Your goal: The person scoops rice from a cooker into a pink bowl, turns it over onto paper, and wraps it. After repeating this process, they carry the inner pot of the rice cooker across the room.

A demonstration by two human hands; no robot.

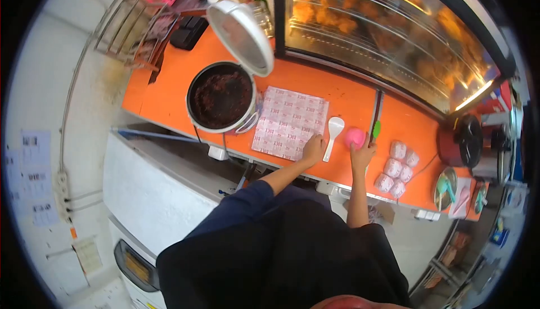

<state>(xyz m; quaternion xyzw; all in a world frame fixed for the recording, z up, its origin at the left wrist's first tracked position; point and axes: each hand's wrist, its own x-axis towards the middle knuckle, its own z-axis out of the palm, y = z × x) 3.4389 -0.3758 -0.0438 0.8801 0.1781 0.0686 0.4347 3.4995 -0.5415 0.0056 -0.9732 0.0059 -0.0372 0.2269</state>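
Observation:
My left hand [314, 150] lies with curled fingers on the lower right corner of the printed wrapping paper [288, 119], which is flat on the orange counter. Just right of that hand is a white rice paddle [334, 132], its bowl end pointing away from me. Between the fingers of my right hand [363, 154] is a small pink cup [355, 137], held at its near side; its inside is not clear. A green-ended utensil [376, 129] lies beyond this hand. Left of the paper stands an open rice cooker [220, 96] with dark reddish rice around its walls.
Several paper-wrapped rice bundles [398, 169] sit right of my right hand. The cooker lid [242, 38] stands raised. A lit glass display case [388, 28] with fried food lines the back. A dark red pot [460, 140] and a metal bowl [444, 188] occupy the right end.

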